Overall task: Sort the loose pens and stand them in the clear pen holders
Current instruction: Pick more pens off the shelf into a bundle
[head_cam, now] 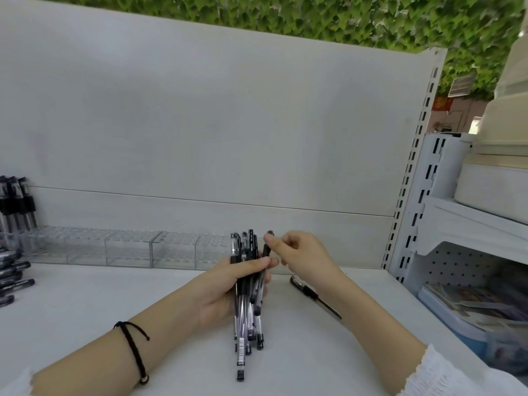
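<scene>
While the left hand (237, 284) grips a bundle of pens (248, 315) above the shelf (114, 295), the right hand (303, 252) pinches the top end of a single pen (266, 248) at the bundle's right edge. Barrels are clear, with black grips and caps. A loose pen (314, 297) lies under the right forearm. Clear pen holders (128, 247) line the back; the leftmost holds standing pens (15, 204).
</scene>
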### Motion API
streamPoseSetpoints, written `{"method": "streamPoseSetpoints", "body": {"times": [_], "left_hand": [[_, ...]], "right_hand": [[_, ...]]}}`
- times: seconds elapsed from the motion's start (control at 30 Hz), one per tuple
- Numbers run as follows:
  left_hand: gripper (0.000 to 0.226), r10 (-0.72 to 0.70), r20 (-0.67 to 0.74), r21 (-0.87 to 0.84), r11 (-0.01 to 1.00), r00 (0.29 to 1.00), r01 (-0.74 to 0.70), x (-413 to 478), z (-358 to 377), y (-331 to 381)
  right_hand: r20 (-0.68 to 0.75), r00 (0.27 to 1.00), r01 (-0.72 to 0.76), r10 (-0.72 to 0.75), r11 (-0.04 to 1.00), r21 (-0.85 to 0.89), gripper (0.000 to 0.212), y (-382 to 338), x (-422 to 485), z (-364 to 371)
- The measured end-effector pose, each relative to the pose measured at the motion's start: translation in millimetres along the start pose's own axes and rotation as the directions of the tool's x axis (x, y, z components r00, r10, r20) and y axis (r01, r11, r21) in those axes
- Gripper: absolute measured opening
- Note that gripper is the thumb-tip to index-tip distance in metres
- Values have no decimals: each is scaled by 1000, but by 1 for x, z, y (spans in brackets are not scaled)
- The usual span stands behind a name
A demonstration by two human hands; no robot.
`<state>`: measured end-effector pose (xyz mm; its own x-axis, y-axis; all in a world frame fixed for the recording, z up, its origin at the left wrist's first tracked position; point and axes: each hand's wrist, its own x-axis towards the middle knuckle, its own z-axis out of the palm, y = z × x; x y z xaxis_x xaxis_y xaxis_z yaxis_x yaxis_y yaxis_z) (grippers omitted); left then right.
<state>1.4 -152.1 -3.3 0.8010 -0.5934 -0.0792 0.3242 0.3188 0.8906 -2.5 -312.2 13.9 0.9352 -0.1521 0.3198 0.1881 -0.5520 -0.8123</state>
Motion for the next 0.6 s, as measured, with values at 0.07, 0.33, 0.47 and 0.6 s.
{"method": "streamPoseSetpoints", "body": {"times": [0.07,0.33,0.47,0.6], "left_hand": [[25,56,17,93,994,998,-57,-2,2,5],[37,406,31,482,795,914,-369,-3,24,22],[34,476,60,466,764,877,-447,2,29,17],[32,481,45,434,780,876,-450,2,28,12]], "right_hand": [[42,998,-57,51,986,157,35,-7,-1,-5],[123,980,60,-153,831,552,45,-32,-5,-37],[149,958,115,-246,801,588,39,-34,-10,-41],[194,951,126,-242,874,470,19,-34,-11,-46]]}}
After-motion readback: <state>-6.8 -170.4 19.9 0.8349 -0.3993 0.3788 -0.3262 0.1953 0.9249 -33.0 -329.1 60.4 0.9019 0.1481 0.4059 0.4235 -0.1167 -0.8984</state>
